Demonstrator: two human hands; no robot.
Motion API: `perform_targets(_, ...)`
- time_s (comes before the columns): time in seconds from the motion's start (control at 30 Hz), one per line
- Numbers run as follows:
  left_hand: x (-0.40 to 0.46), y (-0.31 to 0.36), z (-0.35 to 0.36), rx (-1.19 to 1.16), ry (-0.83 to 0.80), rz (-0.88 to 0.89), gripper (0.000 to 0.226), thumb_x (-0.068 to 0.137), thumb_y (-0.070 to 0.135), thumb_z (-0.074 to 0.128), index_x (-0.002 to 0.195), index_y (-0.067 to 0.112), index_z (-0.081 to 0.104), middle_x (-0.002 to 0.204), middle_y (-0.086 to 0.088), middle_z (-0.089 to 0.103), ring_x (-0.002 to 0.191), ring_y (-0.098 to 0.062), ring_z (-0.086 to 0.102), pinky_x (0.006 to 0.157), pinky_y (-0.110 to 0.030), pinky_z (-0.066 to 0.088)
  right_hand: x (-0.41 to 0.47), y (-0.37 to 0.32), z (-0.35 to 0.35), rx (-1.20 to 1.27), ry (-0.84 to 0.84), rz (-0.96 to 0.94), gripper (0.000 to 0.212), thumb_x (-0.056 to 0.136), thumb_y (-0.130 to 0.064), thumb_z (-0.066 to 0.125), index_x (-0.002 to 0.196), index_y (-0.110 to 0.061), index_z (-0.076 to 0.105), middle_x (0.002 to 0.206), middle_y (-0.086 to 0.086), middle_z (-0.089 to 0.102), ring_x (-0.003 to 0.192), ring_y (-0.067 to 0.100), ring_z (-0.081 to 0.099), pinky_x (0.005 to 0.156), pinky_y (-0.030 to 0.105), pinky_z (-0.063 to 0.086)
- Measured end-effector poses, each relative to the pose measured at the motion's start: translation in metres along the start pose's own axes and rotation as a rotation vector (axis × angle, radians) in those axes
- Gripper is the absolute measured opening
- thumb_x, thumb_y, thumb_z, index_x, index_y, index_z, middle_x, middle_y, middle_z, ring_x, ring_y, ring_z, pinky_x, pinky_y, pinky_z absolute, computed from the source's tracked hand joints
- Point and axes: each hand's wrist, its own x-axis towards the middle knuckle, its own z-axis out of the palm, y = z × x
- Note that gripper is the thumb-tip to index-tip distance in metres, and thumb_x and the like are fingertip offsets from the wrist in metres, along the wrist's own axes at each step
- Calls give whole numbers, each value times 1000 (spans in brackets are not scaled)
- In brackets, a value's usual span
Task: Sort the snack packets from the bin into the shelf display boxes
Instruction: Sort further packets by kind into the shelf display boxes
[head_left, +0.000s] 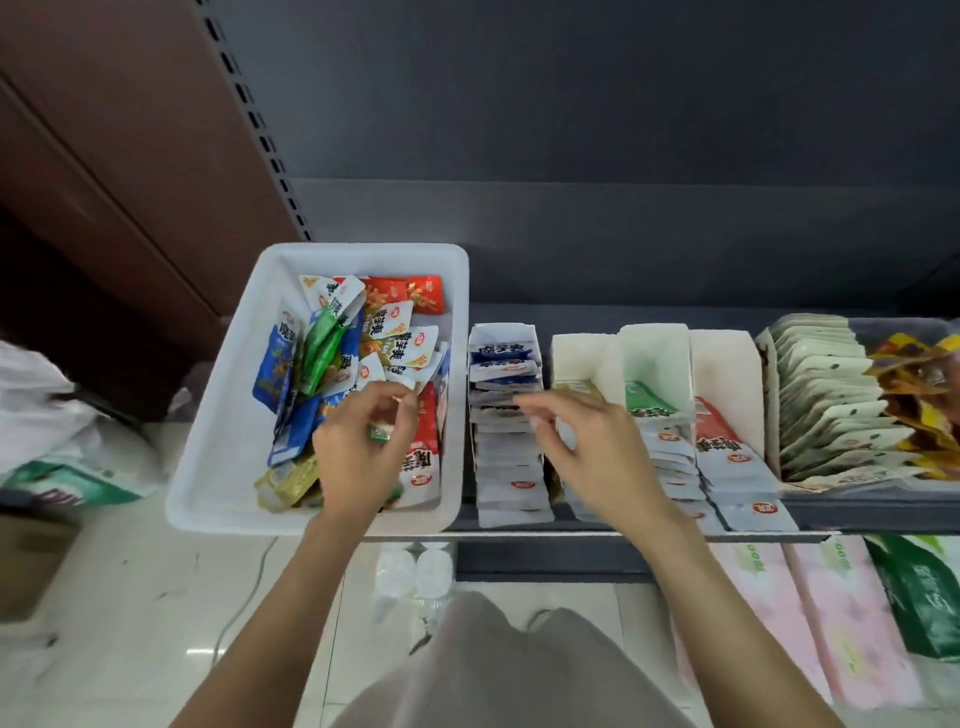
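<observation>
A white plastic bin (218, 415) on the shelf's left end holds several mixed snack packets (384, 332) in blue, green, red, yellow and white. My left hand (358, 447) is inside the bin, fingers curled round a small green packet (381, 432). My right hand (592, 441) hovers over the shelf display boxes with its fingers loosely curled and nothing visible in them. The blue-packet box (506, 415) lies just left of its fingertips. To its right stand a box with yellow packets (582, 358), a green-packet box (654, 384) and a red-packet box (724, 410).
A clear tray (831, 400) of pale green and orange packets sits at the shelf's right end. Pink packs (810, 613) and a green bag (919, 592) lie on the lower shelf. White bags (52, 415) are on the floor at the left. The dark shelf back panel rises behind.
</observation>
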Motion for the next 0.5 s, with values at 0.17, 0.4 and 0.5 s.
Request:
perform_targets(0.17,1,-68,-33,393,-297,-305,27,83,28,68,109,19,66,101,-1,68,92,-23,63,74,-31,49,45,-49,64,23,-225,-21,24,94,-13,54,114,-15,66,105,-1,70,89,11,66,81,28,54)
perform_targets(0.4,13,-82,-36,603,-669,-344,52,89,41,57,137,29,42,131,-5,50,114,-28,53,90,-37,44,104,-63,144,-595,-436,26,32,86,-2,58,118,0,54,108,13,60,102,28,53,87,38,44)
perform_targets(0.5,14,-86,-36,609,-679,-349,52,89,43,56,137,30,40,131,-3,48,114,-28,52,89,-40,47,111,-64,151,-623,-464,140,15,89,-1,56,104,0,59,99,11,62,83,22,53,72,33,43)
